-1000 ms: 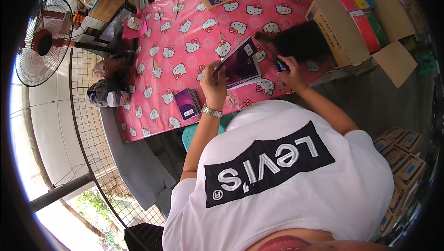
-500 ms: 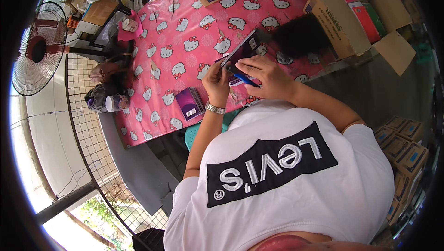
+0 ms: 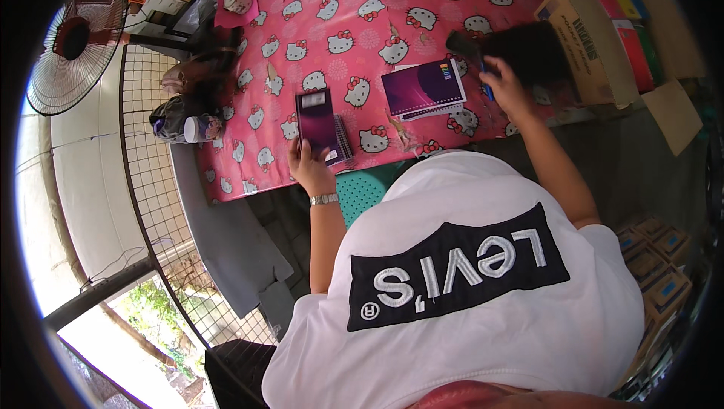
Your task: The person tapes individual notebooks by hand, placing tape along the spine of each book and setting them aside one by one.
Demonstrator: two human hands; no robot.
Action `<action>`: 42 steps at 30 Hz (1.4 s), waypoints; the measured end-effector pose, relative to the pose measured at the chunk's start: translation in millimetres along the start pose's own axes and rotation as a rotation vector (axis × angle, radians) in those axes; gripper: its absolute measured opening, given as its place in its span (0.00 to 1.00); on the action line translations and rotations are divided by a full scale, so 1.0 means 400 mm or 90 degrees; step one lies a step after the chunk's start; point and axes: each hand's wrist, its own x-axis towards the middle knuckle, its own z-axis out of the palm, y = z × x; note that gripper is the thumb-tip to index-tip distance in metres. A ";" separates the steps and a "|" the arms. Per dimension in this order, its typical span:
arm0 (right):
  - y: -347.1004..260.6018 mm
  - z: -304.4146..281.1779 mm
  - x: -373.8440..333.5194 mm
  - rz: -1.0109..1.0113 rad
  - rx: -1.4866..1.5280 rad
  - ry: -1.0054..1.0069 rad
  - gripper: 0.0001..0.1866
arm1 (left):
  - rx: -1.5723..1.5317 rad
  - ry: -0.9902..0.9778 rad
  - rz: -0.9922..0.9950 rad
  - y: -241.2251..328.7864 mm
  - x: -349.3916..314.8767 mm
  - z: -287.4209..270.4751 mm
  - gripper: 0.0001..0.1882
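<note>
My left hand (image 3: 311, 166) grips the lower end of a slim purple spiral notebook (image 3: 317, 119). It is held over another spiral notebook (image 3: 344, 143), whose coil edge shows beside it. To the right lies a small stack of purple notebooks (image 3: 424, 90) with white pages and coils along the near edge. My right hand (image 3: 509, 91) is to the right of that stack, closed around a blue-handled hand tool (image 3: 488, 85). The tool's working end is too blurred to make out.
A pink cartoon-print cover (image 3: 302, 24) lies over the table. A black heap (image 3: 532, 55) sits at the right beside an open carton (image 3: 577, 43) holding colourful packs. At the left are a white-lidded jar (image 3: 197, 128) and a fan (image 3: 75, 38). A green stool (image 3: 362, 192) stands below the table edge.
My hands have moved apart. The left has carried a notebook left, over the one lying there; the right has moved right with the blue-handled tool. The purple stack is now uncovered.
</note>
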 end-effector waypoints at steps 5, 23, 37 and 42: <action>0.235 0.091 -0.030 -0.026 -0.301 -0.066 0.27 | 0.114 0.141 -0.044 -0.116 0.020 -0.147 0.16; 0.169 -0.033 0.105 -0.122 -0.417 -0.040 0.18 | 0.847 0.147 0.368 -0.108 -0.005 -0.015 0.17; -0.073 -0.080 -0.019 -0.133 -0.062 -0.122 0.16 | 0.813 -0.888 0.587 0.039 -0.144 0.498 0.16; -0.106 -0.053 -0.094 0.033 0.180 -0.205 0.18 | 0.814 -0.949 0.584 0.043 -0.134 0.523 0.14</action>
